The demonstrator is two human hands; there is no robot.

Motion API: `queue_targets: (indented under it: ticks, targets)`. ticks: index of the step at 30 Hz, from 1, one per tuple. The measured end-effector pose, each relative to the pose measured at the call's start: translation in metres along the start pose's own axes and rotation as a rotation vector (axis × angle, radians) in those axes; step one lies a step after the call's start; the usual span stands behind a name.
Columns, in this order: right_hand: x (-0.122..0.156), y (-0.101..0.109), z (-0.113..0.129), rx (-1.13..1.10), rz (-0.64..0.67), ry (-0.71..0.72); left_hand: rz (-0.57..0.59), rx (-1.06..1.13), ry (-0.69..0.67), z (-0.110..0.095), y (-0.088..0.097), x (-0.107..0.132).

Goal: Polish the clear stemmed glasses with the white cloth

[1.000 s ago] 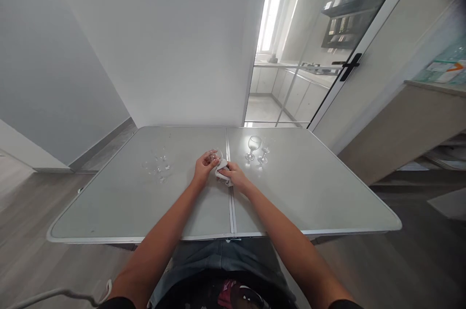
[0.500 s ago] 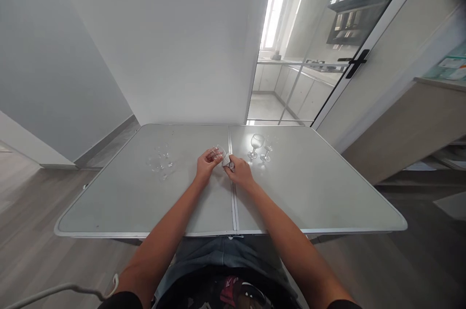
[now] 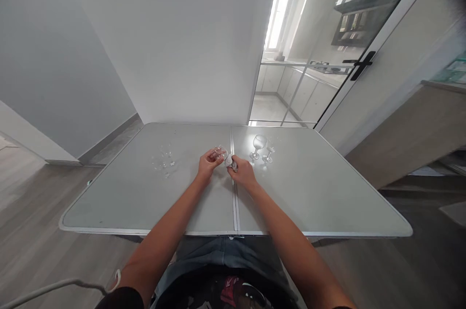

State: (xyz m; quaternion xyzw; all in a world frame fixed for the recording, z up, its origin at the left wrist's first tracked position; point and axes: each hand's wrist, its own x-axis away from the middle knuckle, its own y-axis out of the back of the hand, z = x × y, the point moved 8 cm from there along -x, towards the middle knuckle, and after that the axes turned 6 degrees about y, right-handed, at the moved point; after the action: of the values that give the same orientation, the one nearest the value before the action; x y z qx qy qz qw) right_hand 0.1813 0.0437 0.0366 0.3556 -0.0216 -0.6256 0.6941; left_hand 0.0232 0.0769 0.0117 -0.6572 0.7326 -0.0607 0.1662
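Over the middle seam of a grey folding table [image 3: 309,202], my left hand [image 3: 207,166] is closed round a small clear glass [image 3: 219,153], held on its side. My right hand [image 3: 242,171] pinches a crumpled white cloth [image 3: 229,162] against the mouth of that glass. Two clear stemmed glasses [image 3: 262,146] stand upright just to the right of my hands. A cluster of several small clear glasses [image 3: 164,161] stands to the left on the table.
A white wall rises behind the table. A glass sliding door with a black handle [image 3: 358,65] opens onto a kitchen at the right. A wooden counter [image 3: 418,120] stands at the far right. A white cord [image 3: 54,285] hangs at the lower left.
My right hand has bunched the cloth tighter and pushed it closer to the glass's mouth. The view has shifted slightly; the standing glasses have not moved.
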Motion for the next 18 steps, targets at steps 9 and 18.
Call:
queue_targets:
  ticks: [9,18]
  targets:
    - [0.012,-0.033,-0.007,-0.772,0.313,-0.263,0.224,0.113,0.056,0.006,-0.009,0.002]
    - [0.005,-0.010,-0.002,-0.114,0.024,-0.086,0.099,0.082,0.023,0.008,0.001,-0.004]
